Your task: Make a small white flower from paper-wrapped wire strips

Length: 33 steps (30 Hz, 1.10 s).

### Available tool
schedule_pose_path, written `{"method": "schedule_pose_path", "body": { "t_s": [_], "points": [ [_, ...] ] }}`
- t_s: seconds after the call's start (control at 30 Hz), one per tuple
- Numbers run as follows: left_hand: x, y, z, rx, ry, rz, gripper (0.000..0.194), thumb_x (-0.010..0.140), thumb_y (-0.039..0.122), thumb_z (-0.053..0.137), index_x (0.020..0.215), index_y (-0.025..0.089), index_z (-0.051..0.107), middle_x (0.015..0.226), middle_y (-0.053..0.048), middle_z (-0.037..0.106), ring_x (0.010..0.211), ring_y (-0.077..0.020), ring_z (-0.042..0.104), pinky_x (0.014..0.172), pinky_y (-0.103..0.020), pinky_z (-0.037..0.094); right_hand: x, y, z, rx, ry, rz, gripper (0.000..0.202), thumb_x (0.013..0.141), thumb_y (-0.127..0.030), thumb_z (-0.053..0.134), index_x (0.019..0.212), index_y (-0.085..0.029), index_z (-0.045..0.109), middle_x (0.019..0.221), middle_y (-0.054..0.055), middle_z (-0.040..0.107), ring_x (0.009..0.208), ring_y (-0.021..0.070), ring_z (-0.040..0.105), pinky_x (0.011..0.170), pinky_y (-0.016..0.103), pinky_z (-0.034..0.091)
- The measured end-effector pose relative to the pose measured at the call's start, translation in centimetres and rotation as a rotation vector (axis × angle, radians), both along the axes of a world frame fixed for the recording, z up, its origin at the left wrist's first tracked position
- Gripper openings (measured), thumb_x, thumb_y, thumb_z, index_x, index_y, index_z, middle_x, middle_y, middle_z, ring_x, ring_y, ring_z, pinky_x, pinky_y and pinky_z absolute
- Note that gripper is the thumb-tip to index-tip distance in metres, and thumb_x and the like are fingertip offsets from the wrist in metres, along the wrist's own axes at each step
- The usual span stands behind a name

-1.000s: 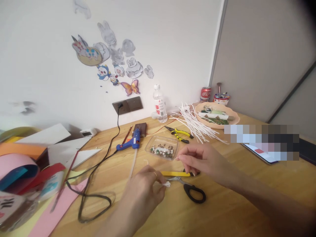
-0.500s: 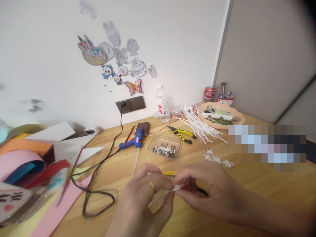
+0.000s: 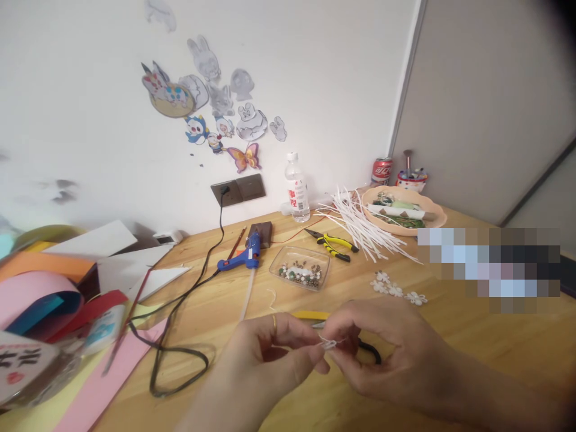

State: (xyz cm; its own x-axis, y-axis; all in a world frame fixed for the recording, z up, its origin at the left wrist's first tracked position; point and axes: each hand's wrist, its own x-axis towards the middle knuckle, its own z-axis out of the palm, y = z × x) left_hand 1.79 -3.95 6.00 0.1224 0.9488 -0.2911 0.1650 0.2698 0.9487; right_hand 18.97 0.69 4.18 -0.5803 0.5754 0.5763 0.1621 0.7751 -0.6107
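Observation:
Between my two hands is a small white looped piece [image 3: 329, 344], pinched at its left side by the fingertips of my left hand [image 3: 281, 354]. Fingers of my right hand [image 3: 382, 342] close on its right side, where a thin thread shows. A yellow tool [image 3: 310, 315] lies on the table behind my fingers, partly hidden, and a black handle [image 3: 371, 351] shows beside my right hand. Beyond them stands a clear box of beads [image 3: 300, 268]. White flower-like pieces [image 3: 393, 290] lie to the right.
A blue glue gun [image 3: 243, 259] with a black cord [image 3: 168, 336] lies left of the box. Pliers [image 3: 335, 243], white strips [image 3: 360, 225], a bottle [image 3: 297, 189] and a pink tray [image 3: 438, 217] stand behind. Coloured paper [image 3: 117, 366] covers the left side.
My left hand has turned, its thumb now extended along the white piece. The piece has shifted slightly right. My right hand has moved little, and its fingers stay closed.

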Motion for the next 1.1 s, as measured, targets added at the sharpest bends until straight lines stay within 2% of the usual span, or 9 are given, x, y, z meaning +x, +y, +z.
{"method": "schedule_pose_path", "body": {
  "t_s": [0.07, 0.23, 0.4, 0.7, 0.87, 0.93, 1.1],
  "points": [
    [0.0, 0.2, 0.0, -0.033, -0.088, 0.023, 0.012, 0.062, 0.031, 0.070, 0.065, 0.019, 0.068, 0.062, 0.001, 0.074, 0.068, -0.0186, 0.067, 0.065, -0.029, 0.048, 0.0, 0.0, 0.0, 0.013, -0.015, -0.007, 0.018, 0.063, -0.007, 0.057, 0.075, -0.020, 0.057, 0.059, -0.007, 0.061, 0.050, 0.0054, 0.054, 0.049, 0.015, 0.043],
    [0.3, 0.0, 0.3, -0.089, -0.155, 0.089, 0.006, 0.058, 0.021, 0.073, 0.055, 0.019, 0.069, 0.056, 0.003, 0.073, 0.061, -0.0154, 0.067, 0.060, -0.024, 0.047, 0.3, -0.3, 0.2, 0.055, -0.047, -0.007, 0.017, 0.064, -0.007, 0.056, 0.074, -0.021, 0.056, 0.060, -0.007, 0.059, 0.051, 0.0058, 0.053, 0.050, 0.017, 0.042],
    [0.4, 0.0, 0.6, -0.101, -0.163, 0.097, 0.005, 0.057, 0.021, 0.073, 0.054, 0.019, 0.069, 0.054, 0.002, 0.073, 0.058, -0.0148, 0.066, 0.061, -0.024, 0.048, 0.3, -0.6, 0.3, 0.120, -0.055, -0.020, 0.018, 0.063, -0.006, 0.055, 0.073, -0.021, 0.053, 0.058, -0.006, 0.057, 0.048, 0.0059, 0.051, 0.047, 0.017, 0.041],
    [0.3, -0.1, 0.1, -0.104, -0.179, 0.069, 0.004, 0.059, 0.020, 0.072, 0.055, 0.019, 0.071, 0.054, 0.003, 0.073, 0.057, -0.0112, 0.065, 0.060, -0.020, 0.047, 0.0, -0.5, 0.3, 0.243, -0.066, -0.042, 0.019, 0.061, -0.005, 0.055, 0.070, -0.021, 0.051, 0.054, -0.007, 0.054, 0.045, 0.0045, 0.048, 0.042, 0.017, 0.037],
    [0.5, -0.4, 0.1, -0.119, -0.104, 0.077, 0.006, 0.057, 0.024, 0.073, 0.055, 0.019, 0.071, 0.055, 0.001, 0.073, 0.054, -0.0131, 0.063, 0.057, -0.023, 0.046, -0.2, -0.4, 0.3, 0.274, -0.072, -0.063, 0.018, 0.060, -0.006, 0.055, 0.065, -0.021, 0.047, 0.050, -0.008, 0.052, 0.043, 0.0047, 0.047, 0.041, 0.018, 0.036],
    [0.7, -0.7, 0.1, -0.107, -0.052, 0.093, 0.007, 0.057, 0.025, 0.071, 0.055, 0.019, 0.070, 0.055, 0.000, 0.072, 0.058, -0.0160, 0.064, 0.060, -0.027, 0.047, -0.2, -0.4, 0.4, 0.271, -0.060, -0.058, 0.018, 0.060, -0.006, 0.055, 0.065, -0.021, 0.047, 0.050, -0.008, 0.052, 0.043, 0.0042, 0.046, 0.041, 0.017, 0.036],
    [1.8, -1.8, 0.4, 0.057, 0.107, 0.198, 0.006, 0.057, 0.023, 0.066, 0.060, 0.019, 0.063, 0.066, -0.001, 0.069, 0.068, -0.0200, 0.065, 0.071, -0.032, 0.050, -0.3, -0.5, 0.6, 0.257, -0.037, -0.064, 0.018, 0.059, -0.005, 0.054, 0.066, -0.020, 0.048, 0.050, -0.007, 0.050, 0.042, 0.0041, 0.044, 0.039, 0.016, 0.034]
  ]
}}
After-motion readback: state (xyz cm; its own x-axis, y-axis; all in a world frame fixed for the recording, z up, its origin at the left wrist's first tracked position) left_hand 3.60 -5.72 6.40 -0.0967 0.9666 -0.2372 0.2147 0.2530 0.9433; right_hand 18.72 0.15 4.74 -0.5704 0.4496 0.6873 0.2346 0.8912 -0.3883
